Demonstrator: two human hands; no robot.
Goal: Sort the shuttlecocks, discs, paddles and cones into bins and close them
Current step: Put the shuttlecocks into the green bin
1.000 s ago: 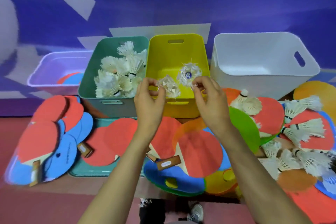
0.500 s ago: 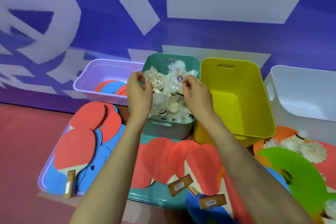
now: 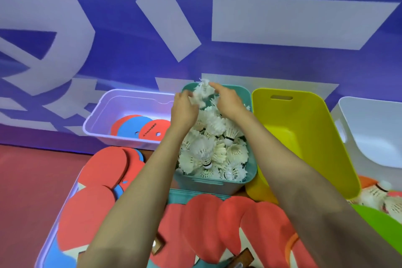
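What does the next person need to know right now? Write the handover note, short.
Left hand and right hand: both over the far end of the teal bin, fingers on a white shuttlecock between them; hard to tell if it is gripped or just released.
Teal bin: heaped with shuttlecocks.
Lilac bin: a few red and blue discs.
Yellow bin and white bin: nothing visible inside.
Left: red paddles in front, more shuttlecocks at right; no lid on yet.
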